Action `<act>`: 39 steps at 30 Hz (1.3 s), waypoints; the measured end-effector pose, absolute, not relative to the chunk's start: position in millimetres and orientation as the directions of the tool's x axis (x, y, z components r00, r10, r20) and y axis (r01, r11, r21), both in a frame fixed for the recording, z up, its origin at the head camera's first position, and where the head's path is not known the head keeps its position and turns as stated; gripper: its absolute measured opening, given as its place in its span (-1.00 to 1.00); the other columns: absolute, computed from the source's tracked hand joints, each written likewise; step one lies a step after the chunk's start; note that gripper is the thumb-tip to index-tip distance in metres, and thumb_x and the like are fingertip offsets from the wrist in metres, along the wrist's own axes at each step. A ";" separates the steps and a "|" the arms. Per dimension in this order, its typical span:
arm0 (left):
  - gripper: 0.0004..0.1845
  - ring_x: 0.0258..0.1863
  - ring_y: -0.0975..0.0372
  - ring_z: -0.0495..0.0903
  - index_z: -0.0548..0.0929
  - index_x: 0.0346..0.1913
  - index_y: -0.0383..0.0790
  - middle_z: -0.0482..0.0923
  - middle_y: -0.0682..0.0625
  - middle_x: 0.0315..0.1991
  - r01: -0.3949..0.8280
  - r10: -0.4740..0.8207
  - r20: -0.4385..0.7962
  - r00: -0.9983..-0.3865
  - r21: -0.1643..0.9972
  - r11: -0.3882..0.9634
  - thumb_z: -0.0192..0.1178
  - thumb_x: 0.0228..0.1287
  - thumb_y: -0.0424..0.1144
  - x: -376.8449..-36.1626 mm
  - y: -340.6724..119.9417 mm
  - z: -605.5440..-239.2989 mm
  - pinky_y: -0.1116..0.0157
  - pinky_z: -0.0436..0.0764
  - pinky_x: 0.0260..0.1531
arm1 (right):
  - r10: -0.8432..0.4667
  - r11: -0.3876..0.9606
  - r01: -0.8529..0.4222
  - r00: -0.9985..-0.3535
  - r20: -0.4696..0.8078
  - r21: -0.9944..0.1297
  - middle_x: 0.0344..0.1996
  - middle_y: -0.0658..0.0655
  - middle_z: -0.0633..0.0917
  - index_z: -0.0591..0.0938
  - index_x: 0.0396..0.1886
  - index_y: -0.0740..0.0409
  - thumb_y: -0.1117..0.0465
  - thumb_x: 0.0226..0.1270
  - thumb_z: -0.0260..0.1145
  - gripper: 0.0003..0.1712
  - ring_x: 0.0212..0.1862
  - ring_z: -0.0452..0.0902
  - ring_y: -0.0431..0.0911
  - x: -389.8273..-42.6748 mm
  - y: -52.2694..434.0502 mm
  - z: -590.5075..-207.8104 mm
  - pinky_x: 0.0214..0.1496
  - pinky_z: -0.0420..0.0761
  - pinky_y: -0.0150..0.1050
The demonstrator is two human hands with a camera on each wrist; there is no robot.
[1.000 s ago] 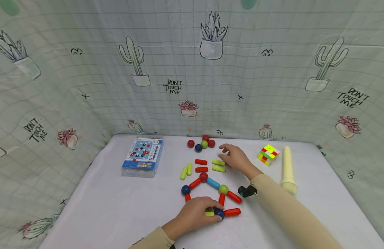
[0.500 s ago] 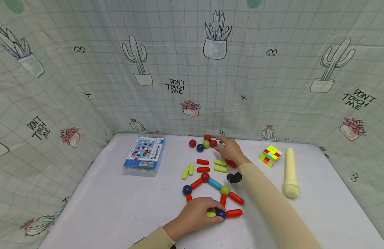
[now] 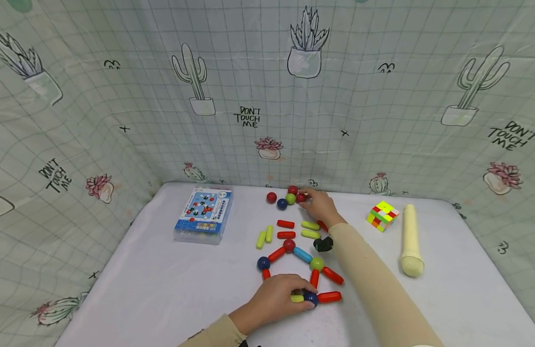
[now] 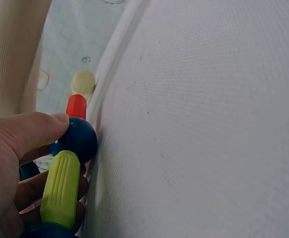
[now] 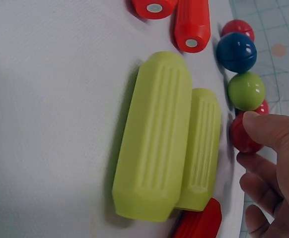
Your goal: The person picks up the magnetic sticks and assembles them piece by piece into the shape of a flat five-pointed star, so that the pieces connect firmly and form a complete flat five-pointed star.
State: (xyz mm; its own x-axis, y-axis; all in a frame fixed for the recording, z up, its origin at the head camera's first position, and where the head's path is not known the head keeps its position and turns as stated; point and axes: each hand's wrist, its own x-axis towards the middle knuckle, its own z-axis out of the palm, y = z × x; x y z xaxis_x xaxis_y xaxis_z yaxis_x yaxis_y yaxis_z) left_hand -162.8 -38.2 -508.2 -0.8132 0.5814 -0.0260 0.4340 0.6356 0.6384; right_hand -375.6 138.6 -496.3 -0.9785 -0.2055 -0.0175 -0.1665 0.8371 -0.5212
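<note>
Where the right hand (image 3: 321, 207) reached: close to the far edge of the white table (image 3: 185, 284), thumb and forefinger pinching a glossy red plastic ball (image 5: 241, 136) just beside a glossy lime-green plastic ball (image 5: 246, 91).
Red ball's bearing: right at that hand's fingertips, well apart from the left hand (image 3: 278, 296), and round, with no long axis to line up.
Left hand's hold: toward the near edge, thumb and fingers clamped on a dark-blue plastic ball (image 4: 82, 139) that joined a ridged lime-green plastic stick (image 4: 60, 191) to a red plastic stick (image 3: 329, 297).
Red stick's line: its long axis ran crosswise, free end toward the right edge; a second red stick (image 3: 333, 275) slanted toward the near right corner, the free ends near each other but apart.
Clear plastic box (image 3: 202, 214): near the far left corner, its blue-and-white cover carried characters too small to read.
Checked backdrop cloth (image 3: 133, 96): "DON'T TOUCH ME," printed repeatedly among cacti; no brand was legible.
</note>
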 end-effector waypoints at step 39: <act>-0.72 -0.23 0.49 0.50 0.78 -0.01 0.25 0.64 0.39 -0.18 0.411 0.553 -0.038 -0.832 0.628 0.661 0.46 0.22 0.06 -160.9 -34.5 -511.3 0.42 0.58 -0.11 | -0.288 0.771 -0.295 -0.952 0.104 -0.564 -0.03 0.14 0.68 0.64 0.19 0.05 0.16 0.39 0.41 -0.59 -0.02 0.49 0.06 -302.6 185.4 -485.7 0.00 0.58 -0.02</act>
